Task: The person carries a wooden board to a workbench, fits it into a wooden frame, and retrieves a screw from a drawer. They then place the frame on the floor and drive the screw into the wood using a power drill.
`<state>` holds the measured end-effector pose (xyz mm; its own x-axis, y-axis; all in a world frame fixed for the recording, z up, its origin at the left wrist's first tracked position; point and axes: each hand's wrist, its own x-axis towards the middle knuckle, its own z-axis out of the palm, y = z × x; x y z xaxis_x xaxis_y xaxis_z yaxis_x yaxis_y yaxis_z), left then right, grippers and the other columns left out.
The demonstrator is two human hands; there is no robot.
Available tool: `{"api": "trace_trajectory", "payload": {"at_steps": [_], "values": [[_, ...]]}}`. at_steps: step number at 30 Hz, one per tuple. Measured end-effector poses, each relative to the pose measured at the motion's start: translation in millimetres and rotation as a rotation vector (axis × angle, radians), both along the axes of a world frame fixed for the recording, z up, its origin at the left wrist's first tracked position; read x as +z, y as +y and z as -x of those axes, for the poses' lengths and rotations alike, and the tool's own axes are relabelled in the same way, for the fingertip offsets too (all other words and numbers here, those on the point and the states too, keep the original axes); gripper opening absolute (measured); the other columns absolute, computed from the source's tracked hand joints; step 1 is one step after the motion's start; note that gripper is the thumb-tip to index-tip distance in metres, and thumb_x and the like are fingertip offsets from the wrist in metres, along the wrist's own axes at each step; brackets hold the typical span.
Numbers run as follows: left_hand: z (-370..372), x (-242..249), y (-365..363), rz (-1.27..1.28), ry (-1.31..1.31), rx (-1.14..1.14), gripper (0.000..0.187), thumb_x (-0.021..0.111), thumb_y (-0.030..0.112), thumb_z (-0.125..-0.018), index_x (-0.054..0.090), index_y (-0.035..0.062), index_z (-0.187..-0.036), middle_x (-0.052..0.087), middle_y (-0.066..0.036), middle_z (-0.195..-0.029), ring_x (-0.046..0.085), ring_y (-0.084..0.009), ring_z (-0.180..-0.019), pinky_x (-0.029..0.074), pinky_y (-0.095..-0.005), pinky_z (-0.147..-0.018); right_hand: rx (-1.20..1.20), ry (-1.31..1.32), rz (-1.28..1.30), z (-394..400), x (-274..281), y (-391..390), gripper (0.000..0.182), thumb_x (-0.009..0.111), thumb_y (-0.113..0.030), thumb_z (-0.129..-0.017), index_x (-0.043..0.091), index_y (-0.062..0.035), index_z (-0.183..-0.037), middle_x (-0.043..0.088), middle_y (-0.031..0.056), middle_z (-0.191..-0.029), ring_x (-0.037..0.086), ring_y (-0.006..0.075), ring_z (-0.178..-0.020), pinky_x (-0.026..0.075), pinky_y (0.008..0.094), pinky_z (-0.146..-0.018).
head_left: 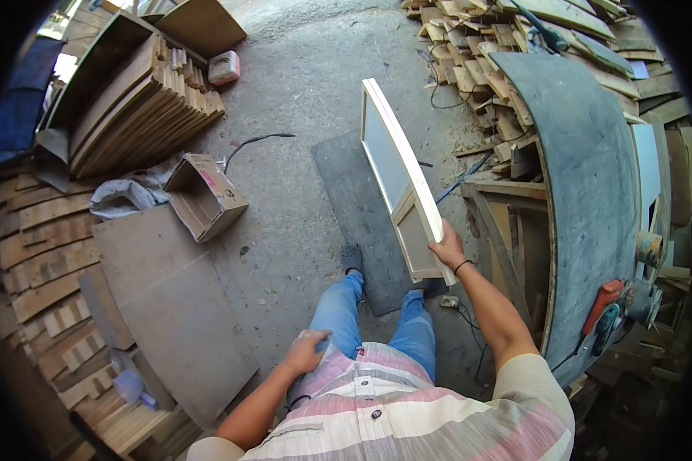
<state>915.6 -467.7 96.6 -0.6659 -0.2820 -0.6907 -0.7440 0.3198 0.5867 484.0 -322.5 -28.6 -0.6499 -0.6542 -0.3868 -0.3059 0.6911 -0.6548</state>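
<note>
My right hand [447, 250] grips a pale wooden framed panel [384, 165] by its near edge. The frame stands tilted on edge, with a long grey-blue infill and a smaller brown infill at the near end. A dark flat board [338, 177] lies on the floor beneath it, and my feet are at that board's near end. Against my left thigh rests my left hand [309, 349], fingers extended over the jeans and shirt hem, holding nothing.
Stacked curved boards [131, 107] and an open cardboard box [207, 200] are on the left. A large grey sheet-topped bench [584, 177] stands right, carrying a red-handled tool [603, 303]. Behind it is piled scrap wood [477, 69]. A cable [477, 330] trails near my right foot.
</note>
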Motion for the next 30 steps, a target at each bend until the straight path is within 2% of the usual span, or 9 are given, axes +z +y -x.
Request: {"api": "trace_trajectory", "payload": {"at_steps": [1, 2, 5, 7, 12, 15, 24, 26, 30], "values": [[6.9, 4.9, 4.4, 0.191, 0.084, -0.361, 0.036, 0.056, 0.006, -0.077, 0.062, 0.0097, -0.113, 0.059, -0.013, -0.115, 0.058, -0.0321, -0.103, 0.048, -0.0402, -0.085, -0.012, 0.025, 0.002, -3.1, -15.7, 7.4, 0.054, 0.070, -0.016, -0.066, 0.047, -0.0050, -0.113, 0.063, 0.0258, -0.098, 0.059, 0.0454, -0.093, 0.049, 0.0485, -0.080], [13.3, 8.8, 4.5, 0.171, 0.081, -0.395, 0.036, 0.056, 0.006, -0.077, 0.062, 0.0097, -0.113, 0.059, -0.013, -0.115, 0.058, -0.0321, -0.103, 0.048, -0.0402, -0.085, -0.032, 0.048, -0.006, -9.1, -28.1, 23.1, 0.054, 0.069, -0.017, -0.067, 0.046, -0.0056, -0.114, 0.063, 0.0258, -0.099, 0.059, 0.0458, -0.093, 0.049, 0.0491, -0.080], [29.0, 6.5, -4.0, 0.053, -0.012, -0.468, 0.040, 0.049, -0.001, -0.071, 0.062, 0.0099, -0.107, 0.061, -0.016, -0.111, 0.058, -0.0379, -0.102, 0.047, -0.0455, -0.087, -0.058, 0.010, -0.079, -22.9, -46.6, 52.4, 0.060, 0.068, -0.016, -0.068, 0.040, -0.0087, -0.121, 0.063, 0.0259, -0.099, 0.059, 0.0464, -0.094, 0.048, 0.0509, -0.080], [31.0, 1.2, -10.6, -0.077, -0.133, -0.431, 0.031, 0.048, -0.001, -0.075, 0.062, 0.0086, -0.101, 0.062, -0.018, -0.107, 0.058, -0.0374, -0.102, 0.047, -0.0459, -0.086, -0.037, -0.027, -0.157, -31.8, -60.1, 63.1, 0.067, 0.069, -0.017, -0.070, 0.037, -0.0087, -0.127, 0.062, 0.0277, -0.103, 0.059, 0.0464, -0.096, 0.049, 0.0499, -0.080], [37.5, 10.6, -10.0, -0.046, -0.268, -0.544, 0.026, 0.045, 0.001, -0.080, 0.062, 0.0064, -0.099, 0.063, -0.020, -0.103, 0.060, -0.0364, -0.099, 0.048, -0.0448, -0.084, -0.097, -0.034, -0.164, -52.1, -89.9, 88.6, 0.063, 0.068, -0.013, -0.072, 0.036, -0.0108, -0.127, 0.062, 0.0265, -0.104, 0.058, 0.0466, -0.097, 0.048, 0.0506, -0.081], [43.5, 5.1, -6.9, -0.002, -0.331, -0.586, 0.029, 0.046, 0.000, -0.078, 0.062, 0.0054, -0.102, 0.064, -0.021, -0.103, 0.061, -0.0366, -0.099, 0.049, -0.0450, -0.084, -0.127, -0.040, -0.157, -60.1, -117.6, 103.9, 0.062, 0.067, -0.012, -0.074, 0.035, -0.0129, -0.128, 0.062, 0.0255, -0.105, 0.058, 0.0462, -0.098, 0.048, 0.0513, -0.083], [46.5, 4.2, 35.8, -0.312, -0.593, -0.810, 0.045, 0.053, -0.002, -0.070, 0.062, 0.0048, -0.113, 0.064, -0.023, -0.103, 0.059, -0.0392, -0.101, 0.047, -0.0456, -0.089, -0.193, -0.063, -0.141, -80.2, -202.0, 164.0, 0.064, 0.069, -0.009, -0.074, 0.036, -0.0142, -0.129, 0.061, 0.0236, -0.111, 0.057, 0.0448, -0.101, 0.047, 0.0506, -0.084], [41.9, -2.9, 49.4, -0.443, -0.662, -0.847, 0.051, 0.049, -0.002, -0.070, 0.059, 0.0031, -0.120, 0.062, -0.027, -0.109, 0.059, -0.0395, -0.104, 0.047, -0.0453, -0.091, -0.191, -0.046, -0.125, -71.5, -208.1, 167.6, 0.064, 0.069, -0.008, -0.074, 0.036, -0.0136, -0.128, 0.060, 0.0233, -0.112, 0.057, 0.0447, -0.101, 0.048, 0.0501, -0.084], [35.0, -40.4, 80.0, -0.515, -0.642, -0.891, 0.053, 0.051, -0.001, -0.069, 0.058, 0.0027, -0.122, 0.064, -0.027, -0.104, 0.061, -0.0392, -0.101, 0.048, -0.0457, -0.089, -0.165, -0.034, -0.102, -75.8, -201.1, 172.8, 0.064, 0.070, -0.009, -0.073, 0.036, -0.0124, -0.128, 0.060, 0.0230, -0.113, 0.058, 0.0445, -0.100, 0.048, 0.0496, -0.084]]}}
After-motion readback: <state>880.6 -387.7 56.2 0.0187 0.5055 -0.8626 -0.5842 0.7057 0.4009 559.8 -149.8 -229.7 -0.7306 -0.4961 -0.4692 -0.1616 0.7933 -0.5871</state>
